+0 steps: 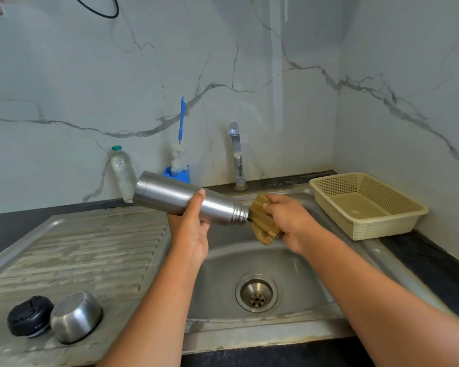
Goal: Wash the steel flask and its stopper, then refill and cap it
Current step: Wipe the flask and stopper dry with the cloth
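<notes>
Over the sink basin (223, 263), my left hand (190, 229) grips the steel flask (170, 196) around its middle. The flask lies nearly level, with its threaded open mouth pointing right. My right hand (289, 221) holds a tan sponge (261, 221) pressed against that mouth. On the draining board (77, 247) at the lower left stand the black stopper (29, 316) and, beside it, the flask's steel cup lid (75, 316), upside down.
A tap (237, 154) rises behind the basin, with no water running. A blue bottle brush (180, 144) in its holder and a plastic water bottle (122, 173) lean at the wall. A beige plastic basket (366, 205) sits to the right of the sink.
</notes>
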### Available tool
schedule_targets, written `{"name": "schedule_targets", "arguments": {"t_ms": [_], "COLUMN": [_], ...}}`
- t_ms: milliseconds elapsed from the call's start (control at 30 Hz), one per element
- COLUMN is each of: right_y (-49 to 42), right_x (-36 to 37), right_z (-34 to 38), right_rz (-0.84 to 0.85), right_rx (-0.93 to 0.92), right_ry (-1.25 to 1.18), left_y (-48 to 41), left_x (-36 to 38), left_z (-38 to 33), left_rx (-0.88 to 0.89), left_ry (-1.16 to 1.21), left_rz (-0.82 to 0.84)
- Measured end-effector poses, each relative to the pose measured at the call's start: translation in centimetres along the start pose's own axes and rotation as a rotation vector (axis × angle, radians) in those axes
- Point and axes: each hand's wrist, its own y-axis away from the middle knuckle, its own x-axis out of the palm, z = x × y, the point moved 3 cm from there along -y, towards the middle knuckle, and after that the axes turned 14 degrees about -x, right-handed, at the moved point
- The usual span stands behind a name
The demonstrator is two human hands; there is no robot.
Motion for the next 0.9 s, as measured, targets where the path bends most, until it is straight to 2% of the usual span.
{"name": "schedule_targets", "arguments": {"t_ms": [167,300,500,767,900], "right_y": [2.0,1.8,1.2,1.1,1.1], "right_x": [2.8,3.0,3.4,2.6,1.8], "right_z": [0.7,0.4,-0.1,-0.4,-0.7], "right_rz": [0.227,0.235,0.220,0.198,0.228], "right_rx": [-0.134,-0.187,-0.220,-0.121,0.032], "right_ry": [0.143,0.179,0.165,0.249,0.102], "left_y": [-0.3,-0.5,-0.6,-0.6,-0.3], "left_x": [-0.3,-0.6,-0.5,-0.6,-0.1], "left_z": [-0.2,-0.4,0.0,0.3,0.2], "left_rx": [0.018,0.023,-0.023,-0.053,-0.008], "left_ry": [0.033,0.073,0.060,0.051,0.026], "left_rz": [-0.058,-0.103,-0.082,-0.059,-0.004]}}
